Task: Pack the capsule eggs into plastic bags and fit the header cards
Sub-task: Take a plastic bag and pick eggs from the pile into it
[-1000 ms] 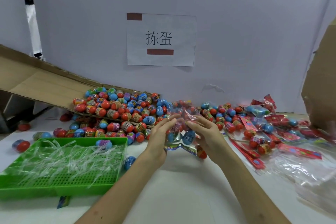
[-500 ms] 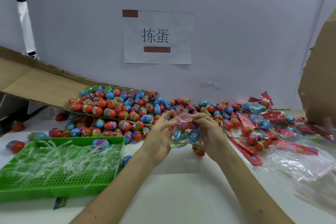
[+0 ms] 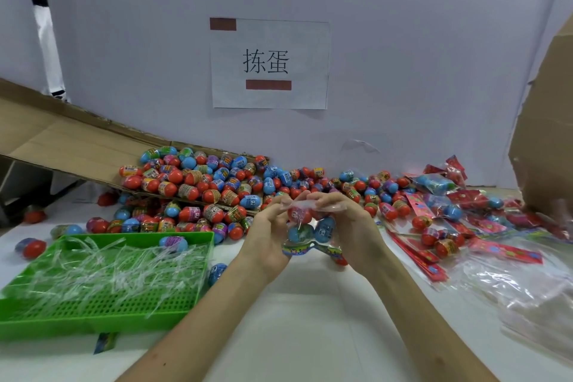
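Plastic bag (image 3: pixel 307 225): clear, held above the counter (image 3: pixel 310 335), just in front of the loose capsule eggs (image 3: pixel 198 186). One red egg over two blue shows through; any further contents are hidden by the palms.
Bag mouth: crumpled, pinched between the curled fingertips of the left hand (image 3: pixel 266 236) and right hand (image 3: pixel 352 228).
Printed strip (image 3: pixel 294 250) at the bag's lower edge: partly covered, kind unclear.
Header cards (image 3: pixel 417 246): red, at right, partly under eggs.
Spare bags (image 3: pixel 533 295): cut off at frame edge.
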Action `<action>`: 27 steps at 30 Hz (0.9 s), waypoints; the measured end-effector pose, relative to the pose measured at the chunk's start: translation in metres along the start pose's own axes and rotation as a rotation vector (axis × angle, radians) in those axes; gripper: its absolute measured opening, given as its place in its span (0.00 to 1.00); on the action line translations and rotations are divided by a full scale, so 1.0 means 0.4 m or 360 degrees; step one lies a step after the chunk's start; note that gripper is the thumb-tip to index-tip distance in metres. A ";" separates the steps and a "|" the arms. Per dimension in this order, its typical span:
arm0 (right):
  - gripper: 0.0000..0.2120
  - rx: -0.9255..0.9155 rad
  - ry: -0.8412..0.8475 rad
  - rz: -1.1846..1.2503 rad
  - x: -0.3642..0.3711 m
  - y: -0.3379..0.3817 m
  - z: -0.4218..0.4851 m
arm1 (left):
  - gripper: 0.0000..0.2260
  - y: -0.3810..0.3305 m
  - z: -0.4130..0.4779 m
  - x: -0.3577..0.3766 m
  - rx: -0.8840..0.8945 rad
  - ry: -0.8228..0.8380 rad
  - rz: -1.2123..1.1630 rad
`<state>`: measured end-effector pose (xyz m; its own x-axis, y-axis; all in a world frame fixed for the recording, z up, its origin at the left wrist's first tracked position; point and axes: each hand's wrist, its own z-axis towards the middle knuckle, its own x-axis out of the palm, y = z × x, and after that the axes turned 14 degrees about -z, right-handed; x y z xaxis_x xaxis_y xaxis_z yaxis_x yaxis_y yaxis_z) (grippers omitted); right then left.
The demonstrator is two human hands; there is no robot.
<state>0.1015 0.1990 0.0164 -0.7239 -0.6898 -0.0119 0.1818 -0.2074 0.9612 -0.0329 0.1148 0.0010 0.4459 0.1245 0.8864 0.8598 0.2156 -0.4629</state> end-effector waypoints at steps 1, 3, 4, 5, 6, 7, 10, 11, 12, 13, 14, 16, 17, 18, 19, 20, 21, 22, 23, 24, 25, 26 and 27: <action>0.18 0.0007 0.0000 0.0033 -0.001 -0.001 0.002 | 0.15 -0.001 -0.001 0.001 -0.0012 -0.0017 0.0005; 0.24 -0.0006 0.0011 0.0109 -0.002 -0.002 0.003 | 0.18 -0.003 -0.003 0.004 -0.0030 -0.0035 -0.0007; 0.25 -0.0016 0.0020 0.0138 -0.002 0.000 0.002 | 0.15 -0.004 -0.004 0.007 -0.0037 -0.0020 -0.0026; 0.26 -0.0019 0.0033 0.0154 -0.003 0.001 0.000 | 0.08 -0.004 -0.007 0.009 -0.0048 0.0009 -0.0036; 0.25 -0.0019 0.0048 0.0173 -0.004 0.003 -0.001 | 0.04 -0.005 -0.013 0.013 -0.0056 0.0038 -0.0042; 0.25 -0.0019 0.0067 0.0201 -0.005 0.004 -0.002 | 0.07 -0.005 -0.014 0.013 -0.0055 0.0072 -0.0046; 0.24 -0.0009 0.0074 0.0260 -0.007 0.007 -0.002 | 0.11 -0.007 -0.017 0.020 -0.0065 0.0131 -0.0061; 0.24 -0.0001 0.0060 0.0257 -0.007 0.007 -0.002 | 0.10 -0.007 -0.017 0.019 -0.0055 0.0131 -0.0087; 0.24 0.0015 0.0036 0.0240 -0.008 0.007 -0.001 | 0.09 -0.008 -0.020 0.025 -0.0049 0.0114 -0.0098; 0.24 0.0032 0.0010 0.0213 -0.008 0.005 -0.001 | 0.08 -0.008 -0.022 0.029 -0.0030 0.0102 -0.0076; 0.23 0.0044 -0.0008 0.0188 -0.009 0.004 0.000 | 0.08 -0.008 -0.024 0.032 -0.0004 0.0094 -0.0013; 0.23 0.0050 -0.0021 0.0169 -0.010 0.003 0.001 | 0.07 -0.005 -0.027 0.037 0.0080 0.0093 0.0201; 0.22 0.0058 -0.0028 0.0171 -0.009 0.004 0.001 | 0.06 -0.004 -0.029 0.038 0.0119 0.0100 0.0297; 0.22 0.0069 -0.0040 0.0176 -0.009 0.004 0.000 | 0.05 -0.004 -0.029 0.038 0.0145 0.0107 0.0348; 0.22 0.0076 -0.0050 0.0178 -0.009 0.005 0.000 | 0.05 -0.004 -0.028 0.035 0.0156 0.0118 0.0364; 0.21 0.0081 -0.0055 0.0179 -0.009 0.005 -0.001 | 0.05 -0.005 -0.027 0.032 0.0152 0.0131 0.0363; 0.21 0.0084 -0.0053 0.0182 -0.008 0.006 -0.002 | 0.05 -0.005 -0.027 0.028 0.0137 0.0143 0.0341; 0.20 0.0086 -0.0049 0.0183 -0.008 0.006 -0.003 | 0.05 -0.006 -0.028 0.025 0.0116 0.0161 0.0302; 0.20 0.0088 -0.0049 0.0179 -0.007 0.007 -0.004 | 0.05 -0.006 -0.027 0.021 0.0092 0.0187 0.0246; 0.20 0.0091 -0.0055 0.0167 -0.007 0.007 -0.004 | 0.06 -0.005 -0.026 0.018 0.0068 0.0208 0.0179; 0.20 0.0093 -0.0059 0.0156 -0.006 0.007 -0.006 | 0.08 -0.005 -0.024 0.015 0.0052 0.0221 0.0120; 0.19 0.0091 -0.0052 0.0158 -0.006 0.009 -0.007 | 0.09 -0.005 -0.022 0.012 0.0048 0.0225 0.0082; 0.17 0.0086 -0.0029 0.0189 -0.005 0.011 -0.007 | 0.10 -0.005 -0.021 0.010 0.0050 0.0226 0.0062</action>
<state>0.1055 0.1974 0.0200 -0.7114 -0.6945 0.1073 0.2312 -0.0872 0.9690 -0.0306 0.1069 0.0055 0.5114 -0.0046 0.8593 0.8339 0.2441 -0.4950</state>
